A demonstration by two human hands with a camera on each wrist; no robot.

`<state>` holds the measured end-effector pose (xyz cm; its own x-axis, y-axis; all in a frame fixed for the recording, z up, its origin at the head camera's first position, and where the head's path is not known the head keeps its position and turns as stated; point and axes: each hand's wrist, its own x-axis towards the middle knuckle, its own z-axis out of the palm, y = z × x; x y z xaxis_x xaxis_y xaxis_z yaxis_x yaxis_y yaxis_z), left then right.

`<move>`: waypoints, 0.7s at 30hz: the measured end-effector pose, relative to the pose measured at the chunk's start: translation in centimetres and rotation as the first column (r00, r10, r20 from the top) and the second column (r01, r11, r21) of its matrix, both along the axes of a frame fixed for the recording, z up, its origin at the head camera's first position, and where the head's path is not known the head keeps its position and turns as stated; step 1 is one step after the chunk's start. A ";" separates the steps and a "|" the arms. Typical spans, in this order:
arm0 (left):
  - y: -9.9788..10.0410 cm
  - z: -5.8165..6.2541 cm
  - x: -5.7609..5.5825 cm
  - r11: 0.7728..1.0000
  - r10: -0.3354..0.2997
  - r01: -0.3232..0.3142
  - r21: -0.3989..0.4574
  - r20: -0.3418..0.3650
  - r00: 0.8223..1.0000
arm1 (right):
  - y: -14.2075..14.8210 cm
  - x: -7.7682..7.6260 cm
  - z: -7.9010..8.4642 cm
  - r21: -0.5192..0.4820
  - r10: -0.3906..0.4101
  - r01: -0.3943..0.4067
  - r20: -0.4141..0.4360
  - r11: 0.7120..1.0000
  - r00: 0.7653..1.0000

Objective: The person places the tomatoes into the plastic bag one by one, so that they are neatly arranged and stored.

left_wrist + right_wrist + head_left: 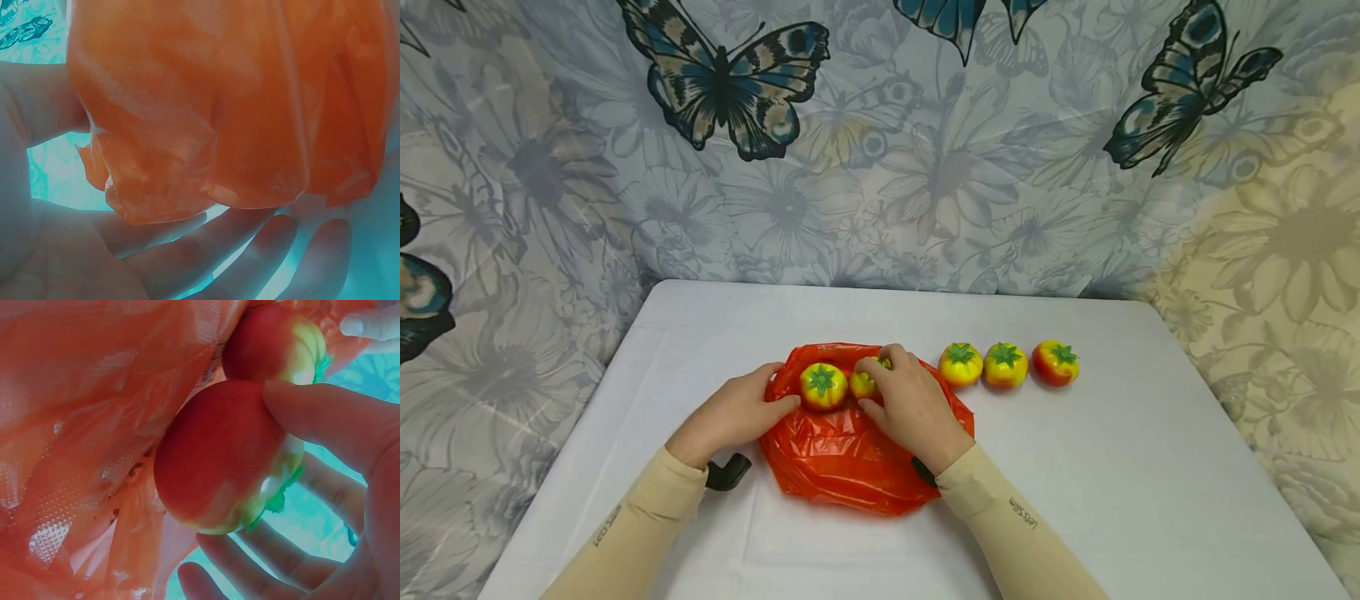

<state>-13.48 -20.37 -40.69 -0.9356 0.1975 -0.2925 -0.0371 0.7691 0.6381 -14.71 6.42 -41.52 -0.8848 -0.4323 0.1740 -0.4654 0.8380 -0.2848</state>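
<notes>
One fruit (pixel 222 456) in my right grip (pixel 917 408) | left grip (pixel 737 410) holds the red bag (pixel 853 458) | if the bag slips, the other fruit (pixel 823 387) might roll off.

Showing thin, crinkled, glossy plastic film in the red bag (pixel 850 471), turning finely dotted in patches. Reflecting highlights from smooth, shiny skins on the red-and-yellow fruits (pixel 823 387). Presenting matt, lightly creased white cloth over the bench (pixel 1150 500). Displaying matt, soft-looking fabric in the beige sleeves (pixel 632 521). Appearing smooth and plastic-like on the black fitting (pixel 727 473).
</notes>
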 end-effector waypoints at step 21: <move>0.1 0.1 0.3 1.000 -0.004 0.004 0.008 0.013 1.000 | 0.7 0.4 0.2 0.002 -0.008 0.008 0.057 1.000 0.998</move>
